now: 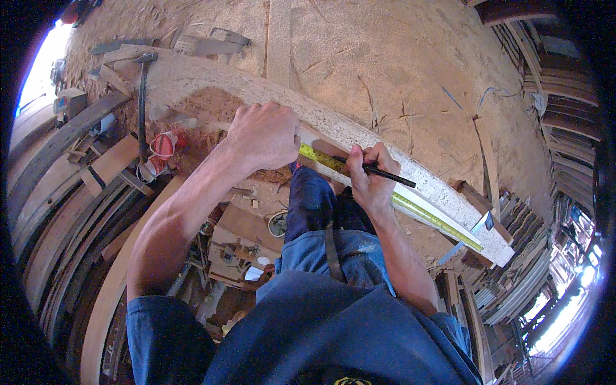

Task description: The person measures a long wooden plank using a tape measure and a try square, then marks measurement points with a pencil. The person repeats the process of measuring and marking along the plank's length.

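Observation:
A yellow tape measure runs lengthwise along a long pale wooden beam in front of me. My left hand is closed over the beam, with the tape coming out beside its knuckles. The part of the tape inside that fist is hidden. Farther right, my right hand grips a slim black marking stick, a pencil or pen, between thumb and fingers. That hand rests above the tape, which passes beneath it and carries on toward the beam's right end.
A hammer hangs at the beam's left end. Red-and-white containers stand below it. Long planks are piled at left, and stacked boards line the right. Sawdust covers the ground beyond the beam.

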`<action>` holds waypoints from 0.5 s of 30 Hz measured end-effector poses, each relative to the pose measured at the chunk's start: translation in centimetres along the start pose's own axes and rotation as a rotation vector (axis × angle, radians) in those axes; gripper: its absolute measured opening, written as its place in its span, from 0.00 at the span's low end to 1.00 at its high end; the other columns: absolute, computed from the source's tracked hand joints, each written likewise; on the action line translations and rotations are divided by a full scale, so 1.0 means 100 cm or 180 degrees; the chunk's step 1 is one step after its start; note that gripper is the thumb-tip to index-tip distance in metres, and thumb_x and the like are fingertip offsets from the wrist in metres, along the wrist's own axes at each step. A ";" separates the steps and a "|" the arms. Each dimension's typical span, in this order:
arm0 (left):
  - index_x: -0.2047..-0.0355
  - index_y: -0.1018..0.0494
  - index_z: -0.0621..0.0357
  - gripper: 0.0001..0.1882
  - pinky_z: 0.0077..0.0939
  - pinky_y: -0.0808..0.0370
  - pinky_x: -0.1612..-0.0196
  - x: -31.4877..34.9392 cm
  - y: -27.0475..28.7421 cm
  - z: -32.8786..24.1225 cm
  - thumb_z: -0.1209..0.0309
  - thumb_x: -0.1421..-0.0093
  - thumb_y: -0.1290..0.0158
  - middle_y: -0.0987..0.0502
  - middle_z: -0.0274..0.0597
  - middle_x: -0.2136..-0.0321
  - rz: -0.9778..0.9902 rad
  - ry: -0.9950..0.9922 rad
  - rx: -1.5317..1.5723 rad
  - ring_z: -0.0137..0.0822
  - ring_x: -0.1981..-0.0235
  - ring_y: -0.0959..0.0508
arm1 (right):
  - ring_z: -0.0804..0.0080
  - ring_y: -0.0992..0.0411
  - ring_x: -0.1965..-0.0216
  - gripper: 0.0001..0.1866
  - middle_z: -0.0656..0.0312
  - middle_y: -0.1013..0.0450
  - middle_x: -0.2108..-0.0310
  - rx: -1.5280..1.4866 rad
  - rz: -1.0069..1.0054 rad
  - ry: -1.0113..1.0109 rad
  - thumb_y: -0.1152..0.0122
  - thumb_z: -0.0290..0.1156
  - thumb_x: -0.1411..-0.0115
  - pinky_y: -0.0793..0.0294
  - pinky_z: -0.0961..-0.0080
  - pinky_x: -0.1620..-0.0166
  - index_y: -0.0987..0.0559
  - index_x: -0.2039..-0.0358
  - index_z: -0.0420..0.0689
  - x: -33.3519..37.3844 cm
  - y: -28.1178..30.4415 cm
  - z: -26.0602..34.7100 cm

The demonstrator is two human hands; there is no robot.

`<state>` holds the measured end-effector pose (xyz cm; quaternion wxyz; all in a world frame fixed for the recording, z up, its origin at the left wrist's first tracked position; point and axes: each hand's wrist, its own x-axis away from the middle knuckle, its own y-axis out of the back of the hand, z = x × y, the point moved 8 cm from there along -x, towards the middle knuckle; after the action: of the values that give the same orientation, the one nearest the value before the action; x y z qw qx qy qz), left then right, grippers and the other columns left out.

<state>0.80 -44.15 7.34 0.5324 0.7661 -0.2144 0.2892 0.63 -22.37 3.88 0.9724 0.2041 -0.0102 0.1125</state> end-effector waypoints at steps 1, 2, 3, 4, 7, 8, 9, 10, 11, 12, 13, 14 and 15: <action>0.64 0.17 0.56 0.15 0.56 0.23 0.49 0.000 -0.001 0.001 0.65 0.43 0.50 0.18 0.62 0.62 -0.0003 0.0013 -0.0003 0.61 0.58 0.18 | 0.72 0.34 0.88 0.20 0.61 0.34 0.89 0.0033 -0.0011 0.0017 0.32 0.32 0.39 0.34 0.70 0.81 0.33 0.81 0.45 0.000 0.000 0.002; 0.65 0.17 0.60 0.14 0.55 0.22 0.50 0.000 -0.001 0.001 0.65 0.44 0.48 0.18 0.63 0.64 -0.0076 -0.0032 0.0016 0.61 0.59 0.17 | 0.72 0.34 0.88 0.20 0.61 0.34 0.89 0.0065 -0.0022 0.0035 0.32 0.32 0.39 0.34 0.70 0.82 0.33 0.81 0.45 -0.001 0.000 0.006; 0.66 0.18 0.64 0.14 0.53 0.21 0.52 0.000 -0.001 0.001 0.66 0.46 0.47 0.18 0.63 0.65 -0.0150 -0.0077 0.0035 0.60 0.60 0.17 | 0.72 0.34 0.88 0.20 0.61 0.34 0.89 0.0098 -0.0033 0.0052 0.32 0.32 0.39 0.34 0.69 0.82 0.33 0.81 0.45 -0.002 0.000 0.009; 0.67 0.18 0.68 0.15 0.52 0.20 0.54 0.000 0.000 0.000 0.67 0.47 0.45 0.18 0.63 0.66 -0.0222 -0.0124 0.0053 0.60 0.61 0.16 | 0.72 0.33 0.88 0.19 0.61 0.33 0.89 0.0138 -0.0045 0.0047 0.32 0.32 0.39 0.34 0.69 0.82 0.33 0.81 0.45 -0.002 0.001 0.008; 0.64 0.16 0.54 0.14 0.56 0.23 0.50 -0.001 -0.003 0.001 0.64 0.43 0.49 0.18 0.60 0.63 0.0038 -0.0027 -0.0043 0.61 0.58 0.18 | 0.71 0.32 0.88 0.19 0.60 0.33 0.89 0.0182 -0.0092 0.0060 0.32 0.32 0.39 0.33 0.69 0.82 0.33 0.81 0.45 -0.001 0.001 0.005; 0.64 0.16 0.54 0.14 0.56 0.22 0.50 -0.001 -0.002 0.000 0.64 0.43 0.49 0.18 0.60 0.63 0.0053 -0.0024 -0.0054 0.61 0.58 0.18 | 0.71 0.32 0.88 0.19 0.60 0.33 0.89 0.0147 -0.0114 0.0083 0.32 0.32 0.39 0.33 0.69 0.82 0.33 0.81 0.45 -0.001 0.002 0.004; 0.64 0.16 0.54 0.14 0.55 0.22 0.50 -0.001 -0.002 0.000 0.64 0.43 0.49 0.18 0.59 0.63 0.0068 -0.0022 -0.0064 0.60 0.58 0.18 | 0.71 0.32 0.88 0.19 0.60 0.33 0.88 0.0112 -0.0137 0.0107 0.32 0.31 0.39 0.33 0.69 0.82 0.33 0.81 0.45 -0.001 0.002 0.004; 0.64 0.16 0.54 0.14 0.55 0.22 0.50 -0.001 -0.002 0.000 0.64 0.43 0.49 0.18 0.59 0.63 0.0081 -0.0006 -0.0067 0.60 0.58 0.18 | 0.71 0.32 0.88 0.19 0.60 0.33 0.88 0.0155 -0.0105 0.0122 0.32 0.31 0.39 0.33 0.69 0.82 0.33 0.81 0.45 -0.001 0.002 0.007; 0.65 0.17 0.58 0.14 0.54 0.21 0.52 -0.001 -0.001 0.000 0.65 0.44 0.48 0.18 0.60 0.64 -0.0004 -0.0047 -0.0032 0.60 0.59 0.17 | 0.70 0.32 0.88 0.19 0.60 0.33 0.88 0.0199 -0.0072 0.0137 0.32 0.31 0.39 0.33 0.69 0.82 0.33 0.81 0.45 -0.002 0.002 0.012; 0.66 0.18 0.63 0.14 0.53 0.21 0.53 0.001 -0.001 -0.001 0.66 0.46 0.47 0.18 0.61 0.65 -0.0088 -0.0087 0.0003 0.60 0.60 0.17 | 0.70 0.32 0.88 0.19 0.60 0.33 0.88 0.0243 -0.0040 0.0151 0.32 0.31 0.39 0.33 0.69 0.82 0.33 0.81 0.45 -0.002 0.001 0.015; 0.68 0.18 0.67 0.15 0.52 0.20 0.54 0.001 0.000 -0.002 0.67 0.47 0.46 0.18 0.63 0.66 -0.0172 -0.0136 0.0035 0.60 0.61 0.16 | 0.69 0.32 0.88 0.19 0.60 0.33 0.88 0.0270 -0.0075 0.0176 0.32 0.31 0.39 0.33 0.68 0.82 0.33 0.81 0.46 -0.002 0.002 0.016; 0.67 0.18 0.67 0.15 0.52 0.20 0.54 0.001 0.000 -0.002 0.67 0.47 0.46 0.18 0.62 0.67 -0.0156 -0.0131 0.0029 0.60 0.61 0.16 | 0.69 0.32 0.88 0.19 0.60 0.33 0.88 0.0296 -0.0109 0.0200 0.32 0.31 0.39 0.33 0.68 0.82 0.33 0.81 0.46 -0.002 0.002 0.016; 0.67 0.18 0.67 0.15 0.52 0.20 0.54 0.001 0.001 -0.002 0.67 0.47 0.46 0.18 0.62 0.67 -0.0139 -0.0125 0.0024 0.60 0.61 0.16 | 0.68 0.32 0.88 0.19 0.60 0.33 0.88 0.0322 -0.0142 0.0223 0.32 0.31 0.39 0.32 0.68 0.82 0.33 0.81 0.46 -0.002 0.003 0.017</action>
<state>0.74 -43.98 7.55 0.5314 0.7782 -0.2069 0.2631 0.39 -22.80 5.53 0.9629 0.2490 0.0341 0.0982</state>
